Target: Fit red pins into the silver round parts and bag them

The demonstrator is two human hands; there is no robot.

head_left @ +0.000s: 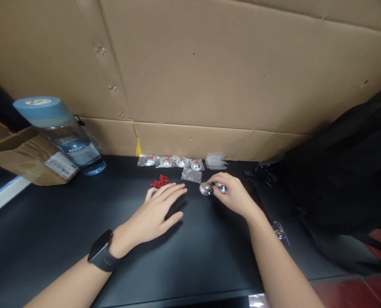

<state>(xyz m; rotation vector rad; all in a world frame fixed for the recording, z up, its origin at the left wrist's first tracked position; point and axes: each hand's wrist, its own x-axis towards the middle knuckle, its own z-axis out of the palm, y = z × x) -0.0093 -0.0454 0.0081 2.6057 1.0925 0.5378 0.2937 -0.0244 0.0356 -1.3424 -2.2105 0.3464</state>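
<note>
A round, shiny silver dome (205, 188) is low over the desk (190, 256), a second silver piece (222, 187), partly hidden, just right of it. Farther left, red cords (160, 181) lie loosely tangled.

Soft, fairly even light, apparently from overhead, washes your black tabletop (81, 244), leaving a dull sheen, and turns the cardboard wall (209, 72) a muted tan. Faint, soft-edged shadows lie under your left hand (156, 210) and your right hand (234, 194). Small highlights glint on the shiny metal pieces (205, 188) at your right fingertips, with paler glare on the clear packets (192, 175). Wide-angle stretch tips the bottle (78, 147) at your left; at right, the black bag (347, 171) sinks into blurred darkness, detail lost.
</note>
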